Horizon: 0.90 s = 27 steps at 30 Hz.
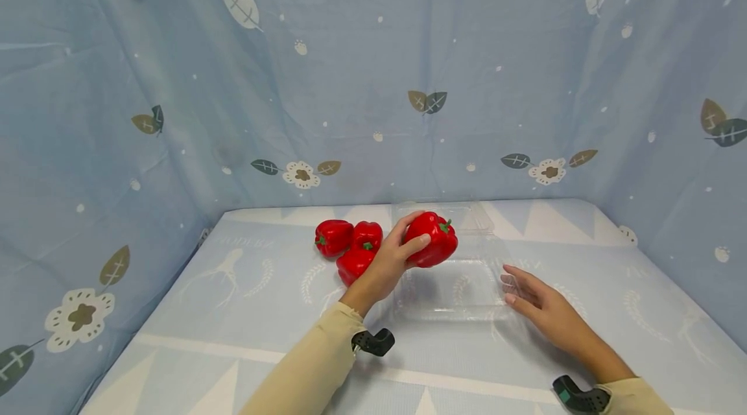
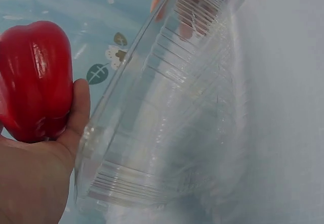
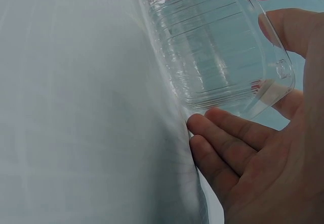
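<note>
No readable text, label, brand or number shows on anything in view.

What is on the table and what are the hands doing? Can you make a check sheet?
Surface: table covered with a pale blue patterned cloth.
Job's things: red pepper held over a clear plastic box, whose lid is open.
Clutter: three more peppers in a bunch to the left of the box.
Grips: left hand grips the red pepper; right hand lies flat with straight fingers at the box's right edge.
Cables: nothing seen.
Surroundings: blue curtain with leaves and flowers behind and on both sides.
</note>
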Motion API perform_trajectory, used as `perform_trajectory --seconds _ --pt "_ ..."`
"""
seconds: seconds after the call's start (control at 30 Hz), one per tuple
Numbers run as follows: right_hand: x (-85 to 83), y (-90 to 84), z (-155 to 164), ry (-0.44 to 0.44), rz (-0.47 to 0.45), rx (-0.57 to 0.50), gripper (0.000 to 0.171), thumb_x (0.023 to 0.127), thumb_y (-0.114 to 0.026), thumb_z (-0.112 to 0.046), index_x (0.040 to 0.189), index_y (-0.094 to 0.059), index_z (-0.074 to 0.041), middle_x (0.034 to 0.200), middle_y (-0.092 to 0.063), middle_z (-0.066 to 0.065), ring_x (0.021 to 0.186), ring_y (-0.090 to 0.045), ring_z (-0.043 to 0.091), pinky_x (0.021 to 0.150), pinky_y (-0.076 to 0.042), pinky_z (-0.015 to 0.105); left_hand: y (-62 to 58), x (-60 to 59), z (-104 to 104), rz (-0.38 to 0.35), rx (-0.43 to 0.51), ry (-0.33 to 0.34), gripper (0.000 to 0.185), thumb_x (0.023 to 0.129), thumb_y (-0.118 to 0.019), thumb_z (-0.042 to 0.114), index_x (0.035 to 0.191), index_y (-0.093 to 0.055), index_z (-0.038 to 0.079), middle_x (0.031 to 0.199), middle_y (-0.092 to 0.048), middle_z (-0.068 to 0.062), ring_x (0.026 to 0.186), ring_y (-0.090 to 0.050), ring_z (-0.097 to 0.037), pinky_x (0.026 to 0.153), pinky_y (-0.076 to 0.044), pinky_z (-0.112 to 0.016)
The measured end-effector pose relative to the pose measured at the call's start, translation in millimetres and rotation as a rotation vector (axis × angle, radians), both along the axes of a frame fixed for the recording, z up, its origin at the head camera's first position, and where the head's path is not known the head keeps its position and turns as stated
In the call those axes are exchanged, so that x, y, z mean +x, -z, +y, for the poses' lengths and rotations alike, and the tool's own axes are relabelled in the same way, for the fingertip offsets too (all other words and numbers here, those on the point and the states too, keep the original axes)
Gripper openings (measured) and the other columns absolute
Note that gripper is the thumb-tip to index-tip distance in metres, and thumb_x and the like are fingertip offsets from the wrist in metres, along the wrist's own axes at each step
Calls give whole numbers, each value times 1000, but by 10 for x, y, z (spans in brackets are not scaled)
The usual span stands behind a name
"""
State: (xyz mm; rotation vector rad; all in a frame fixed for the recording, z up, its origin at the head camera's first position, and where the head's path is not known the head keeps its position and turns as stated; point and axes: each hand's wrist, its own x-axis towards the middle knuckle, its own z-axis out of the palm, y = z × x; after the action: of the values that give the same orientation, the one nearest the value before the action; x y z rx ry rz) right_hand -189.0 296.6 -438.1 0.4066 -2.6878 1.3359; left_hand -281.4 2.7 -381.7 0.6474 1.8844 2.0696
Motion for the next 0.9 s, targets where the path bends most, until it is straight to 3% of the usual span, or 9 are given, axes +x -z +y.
perform_trajectory --seconds 0.13,0.27,0.57,0.9 --pt "-2 2 5 3 2 5 57 97 -56 -28 147 -34 -11 137 -50 20 124 -50 33 89 -39 8 0 -26 9 -35 66 20 51 92 -56 38 140 -39 32 136 -46 2 124 -44 -25 93 -49 -41" --pt "1 3 6 6 1 9 57 96 -56 -28 147 -35 -13 137 -50 20 124 -50 33 89 -39 9 -15 -30 27 -35 66 -5 50 93 -56 37 139 -41 29 136 -46 1 123 -45 -25 93 -49 -41" --pt "0 -12 5 11 -8 14 57 96 -56 -29 147 -34 -15 137 -50 19 124 -50 33 90 -39 10 -37 -23 83 -30 -49 -69 58 86 -67 40 138 -46 24 130 -52 1 117 -50 -23 89 -51 -38" --pt "11 -1 6 22 -13 26 58 96 -57 -30 147 -35 -14 136 -51 19 123 -51 34 91 -42 15 -53 -36 182 -1 -241 -131 64 80 -74 37 138 -49 25 130 -50 0 117 -47 -23 84 -53 -39"
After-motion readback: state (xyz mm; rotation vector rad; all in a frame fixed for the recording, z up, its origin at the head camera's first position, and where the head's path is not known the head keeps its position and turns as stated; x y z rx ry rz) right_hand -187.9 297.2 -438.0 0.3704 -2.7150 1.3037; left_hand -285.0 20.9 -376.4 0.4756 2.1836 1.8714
